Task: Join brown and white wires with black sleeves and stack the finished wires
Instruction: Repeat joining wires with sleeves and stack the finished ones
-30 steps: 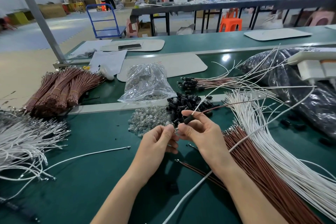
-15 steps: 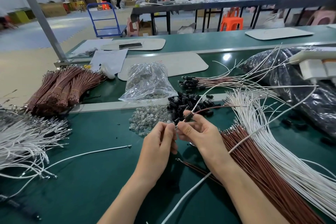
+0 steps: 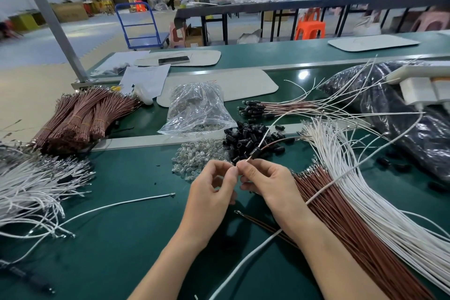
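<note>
above the green table (image 3: 117,238), both hands' fingers (image 3: 232,170) pinch a sleeved wire (image 3: 255,153).

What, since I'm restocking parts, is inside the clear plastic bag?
The clear plastic bag holds small glassy pieces resembling the loose pile before it. Crumpled, glaring plastic hides their exact shape and number.

Your left grip (image 3: 211,192) and right grip (image 3: 265,182) are bare hands with long, slim fingers. Both arms are bare as well: your left forearm (image 3: 170,263) and right forearm (image 3: 328,258) show uncovered from the wrist to the near edge of view, where the frame cuts them off.
</note>
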The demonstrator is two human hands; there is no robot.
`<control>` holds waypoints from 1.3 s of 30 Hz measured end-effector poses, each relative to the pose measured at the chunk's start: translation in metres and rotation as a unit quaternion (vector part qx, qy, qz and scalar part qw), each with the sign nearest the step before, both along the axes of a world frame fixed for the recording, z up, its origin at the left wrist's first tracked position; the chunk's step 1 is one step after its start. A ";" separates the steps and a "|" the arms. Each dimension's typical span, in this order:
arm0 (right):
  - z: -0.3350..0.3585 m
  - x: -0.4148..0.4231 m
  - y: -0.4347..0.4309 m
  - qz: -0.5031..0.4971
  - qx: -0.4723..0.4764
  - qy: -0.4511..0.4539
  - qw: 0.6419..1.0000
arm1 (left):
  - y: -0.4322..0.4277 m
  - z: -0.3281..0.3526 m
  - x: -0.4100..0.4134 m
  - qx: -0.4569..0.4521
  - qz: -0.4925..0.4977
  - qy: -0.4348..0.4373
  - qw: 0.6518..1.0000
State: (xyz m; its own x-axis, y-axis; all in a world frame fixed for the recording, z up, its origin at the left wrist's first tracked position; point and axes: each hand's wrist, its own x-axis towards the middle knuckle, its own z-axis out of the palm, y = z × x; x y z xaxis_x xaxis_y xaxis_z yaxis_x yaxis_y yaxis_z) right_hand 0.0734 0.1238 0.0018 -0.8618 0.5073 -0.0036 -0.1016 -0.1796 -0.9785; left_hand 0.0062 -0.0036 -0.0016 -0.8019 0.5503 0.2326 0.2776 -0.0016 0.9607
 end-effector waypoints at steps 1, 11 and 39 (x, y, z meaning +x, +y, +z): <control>0.000 0.000 0.000 -0.003 0.004 -0.002 1.000 | 0.000 0.000 -0.001 0.005 -0.002 -0.007 1.000; 0.001 0.000 -0.002 -0.009 0.053 -0.010 0.998 | -0.002 -0.002 -0.007 0.028 -0.027 -0.050 0.998; 0.006 0.003 -0.004 -0.003 0.040 0.004 0.999 | -0.007 -0.001 -0.018 0.005 -0.023 -0.019 1.000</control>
State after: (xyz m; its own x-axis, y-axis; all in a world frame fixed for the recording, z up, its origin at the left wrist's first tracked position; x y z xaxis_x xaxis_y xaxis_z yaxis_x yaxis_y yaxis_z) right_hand 0.0765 0.1200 0.0080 -0.8586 0.5106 0.0450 -0.1108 -0.0993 -0.9889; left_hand -0.0119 -0.0108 -0.0025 -0.7843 0.5841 0.2091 0.2411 -0.0236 0.9702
